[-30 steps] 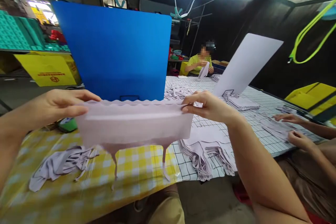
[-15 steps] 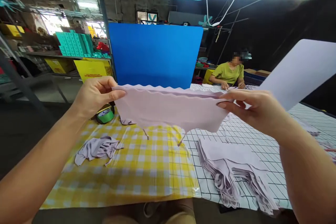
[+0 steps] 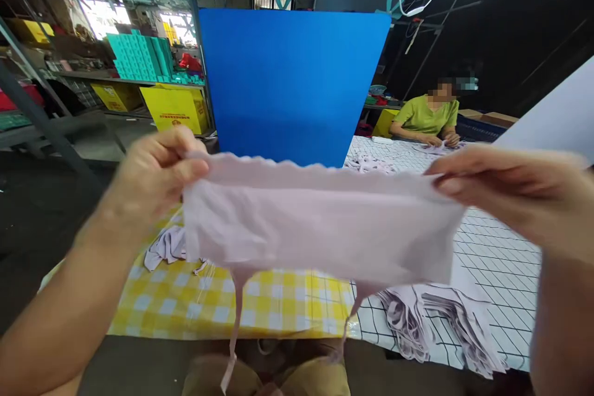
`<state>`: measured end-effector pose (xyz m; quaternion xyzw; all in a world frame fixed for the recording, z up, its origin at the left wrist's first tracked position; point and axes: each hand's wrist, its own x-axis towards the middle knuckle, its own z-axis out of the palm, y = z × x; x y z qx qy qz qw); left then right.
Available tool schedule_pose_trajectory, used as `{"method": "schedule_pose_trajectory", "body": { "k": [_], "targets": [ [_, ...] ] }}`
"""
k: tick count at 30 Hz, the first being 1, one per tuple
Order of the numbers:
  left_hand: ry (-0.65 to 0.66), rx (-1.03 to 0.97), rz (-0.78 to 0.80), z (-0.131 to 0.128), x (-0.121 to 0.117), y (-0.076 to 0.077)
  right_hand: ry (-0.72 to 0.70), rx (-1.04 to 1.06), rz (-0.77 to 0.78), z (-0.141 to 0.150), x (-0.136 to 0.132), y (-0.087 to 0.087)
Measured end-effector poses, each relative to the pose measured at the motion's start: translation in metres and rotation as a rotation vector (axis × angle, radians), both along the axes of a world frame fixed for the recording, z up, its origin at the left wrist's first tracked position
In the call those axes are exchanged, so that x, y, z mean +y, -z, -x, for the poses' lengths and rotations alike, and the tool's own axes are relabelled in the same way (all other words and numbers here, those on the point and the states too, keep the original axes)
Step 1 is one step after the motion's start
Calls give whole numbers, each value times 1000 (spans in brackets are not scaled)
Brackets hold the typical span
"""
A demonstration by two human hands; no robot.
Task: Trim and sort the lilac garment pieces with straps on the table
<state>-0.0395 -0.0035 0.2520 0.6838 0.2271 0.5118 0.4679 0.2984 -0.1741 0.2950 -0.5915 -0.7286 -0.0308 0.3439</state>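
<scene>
A pale pink strappy crop top (image 3: pixel 320 229) hangs stretched between my hands, its wavy hem up and its thin straps dangling over the table's front edge. My left hand (image 3: pixel 160 167) pinches one top corner between thumb and fingers. At the opposite corner my right hand (image 3: pixel 505 185) is closed in a similar pinch, slightly blurred. Below, to the right, lies a neat stack of matching tops (image 3: pixel 457 328) with bunched straps, partly covered by the held one. A crumpled top (image 3: pixel 166 246) lies on the left, partly hidden.
Yellow checked cloth (image 3: pixel 278 315) covers the left of the table, white grid cloth (image 3: pixel 501 266) the right. A blue board (image 3: pixel 292 86) stands behind, a white board (image 3: pixel 557 111) at right. A co-worker (image 3: pixel 429 116) handles fabric at the far end. Yellow boxes (image 3: pixel 174 110) stand back left.
The top has come closer and is spread wider and flatter, straps hanging lower. My right hand has moved further right. The view has shifted, and the green tape roll is now hidden.
</scene>
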Motion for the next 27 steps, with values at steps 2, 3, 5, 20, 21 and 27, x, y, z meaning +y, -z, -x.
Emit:
{"method": "schedule_pose_trajectory", "body": {
  "k": [2,3,5,20,21,27],
  "targets": [
    [84,169,91,-8,19,46,-101,61,265,5,21,39],
    [112,279,142,-14,27,75,-86,78,367,6,34,66],
    [116,416,244,-29,40,136,-17,75,548,4,57,127],
    [-270,638,161,-64,75,270,197,-62,604,-9,118,274],
    [-313,652,139,-67,74,272,220,-78,578,-5,120,277],
    [-270,1060,-442,-80,36,293,287,-182,454,35,107,319]
  ]
}}
